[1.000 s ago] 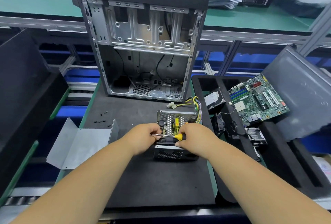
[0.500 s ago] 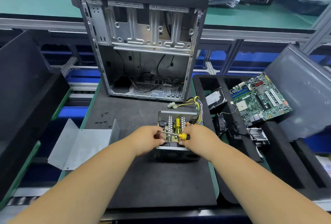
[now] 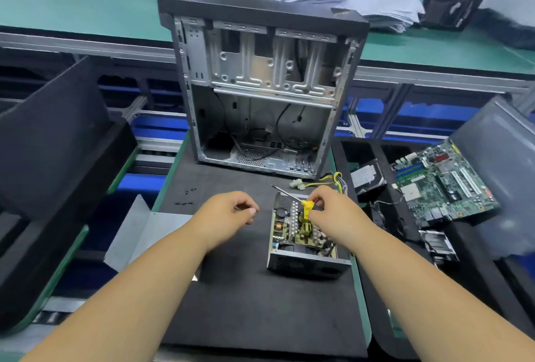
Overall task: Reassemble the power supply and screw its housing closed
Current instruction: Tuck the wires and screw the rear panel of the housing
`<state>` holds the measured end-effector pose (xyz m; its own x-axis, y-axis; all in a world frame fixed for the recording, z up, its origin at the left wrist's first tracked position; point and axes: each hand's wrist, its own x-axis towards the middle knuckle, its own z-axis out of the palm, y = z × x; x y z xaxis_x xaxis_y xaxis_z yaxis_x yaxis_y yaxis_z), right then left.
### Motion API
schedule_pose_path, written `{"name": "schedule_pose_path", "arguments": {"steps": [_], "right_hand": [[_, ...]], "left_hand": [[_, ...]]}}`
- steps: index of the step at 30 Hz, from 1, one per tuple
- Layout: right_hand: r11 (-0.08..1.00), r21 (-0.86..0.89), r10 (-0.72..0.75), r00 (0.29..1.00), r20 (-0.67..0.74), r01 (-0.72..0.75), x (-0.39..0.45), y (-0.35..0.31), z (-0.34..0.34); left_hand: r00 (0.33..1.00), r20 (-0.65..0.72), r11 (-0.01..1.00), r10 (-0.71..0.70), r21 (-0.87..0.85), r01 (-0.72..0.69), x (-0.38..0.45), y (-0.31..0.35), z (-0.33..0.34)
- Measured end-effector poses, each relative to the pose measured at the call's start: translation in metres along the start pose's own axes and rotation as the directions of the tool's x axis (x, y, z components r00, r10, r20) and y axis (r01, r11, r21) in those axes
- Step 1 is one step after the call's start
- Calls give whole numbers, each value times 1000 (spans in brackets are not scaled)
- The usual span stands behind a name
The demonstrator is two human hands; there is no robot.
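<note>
The open grey metal power supply (image 3: pixel 301 241), circuit board exposed, sits right of centre on the black foam-matted surface (image 3: pixel 260 303). Right hand (image 3: pixel 333 214) has its grip pinched on a yellow-handled screwdriver (image 3: pixel 307 204) above it. Left hand (image 3: pixel 228 214), fingers curled; whether they hold anything cannot be told. Empty grey computer case (image 3: pixel 260 86) stands upper centre. Black tray (image 3: pixel 376 289) at right holds a green motherboard (image 3: pixel 440 182).

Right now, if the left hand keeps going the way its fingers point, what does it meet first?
Probably the open power supply. The left hand points right across bare black mat, and the unit's near side wall is the first thing in that line. Height is unclear, so the hand might pass over it.
</note>
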<state>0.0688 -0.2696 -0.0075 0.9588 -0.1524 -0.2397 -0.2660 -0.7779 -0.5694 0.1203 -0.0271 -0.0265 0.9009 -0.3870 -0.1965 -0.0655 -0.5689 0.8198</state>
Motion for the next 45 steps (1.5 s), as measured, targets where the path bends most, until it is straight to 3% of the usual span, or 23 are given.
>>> {"name": "schedule_pose_path", "arguments": {"steps": [2,8,12,21,29,34,38,45], "right_hand": [[999,42,-20,1000,14,19,10,-12,5],[990,-60,-126,992,8,126,41,-65,33],[982,-109,-152,988,-3,151,62,-98,55],[985,-112,-126,990,60,132,94,-145,82],[945,-288,-118,982,146,156,104,-163,97],[939,-302,-124,981,150,165,103,-165,96],[963,-215,-142,985,99,160,99,-164,89],[962,205,-179,984,-15,179,81,-153,55]], "left_hand": [[996,-86,998,7,-64,-12,-4,-6,-17],[937,-340,980,-86,-200,17,-16,-42,-77],[897,-424,976,-126,-213,36,-20,-69,-110],[893,-432,988,-127,-130,77,-18,-101,-132],[903,-405,985,-141,-148,87,-13,-104,-132],[912,-386,986,-140,-141,92,-13,-102,-128],[916,-373,982,-146,-163,90,-13,-100,-125],[919,-323,940,-224,-320,116,-9,-87,-115]]}}
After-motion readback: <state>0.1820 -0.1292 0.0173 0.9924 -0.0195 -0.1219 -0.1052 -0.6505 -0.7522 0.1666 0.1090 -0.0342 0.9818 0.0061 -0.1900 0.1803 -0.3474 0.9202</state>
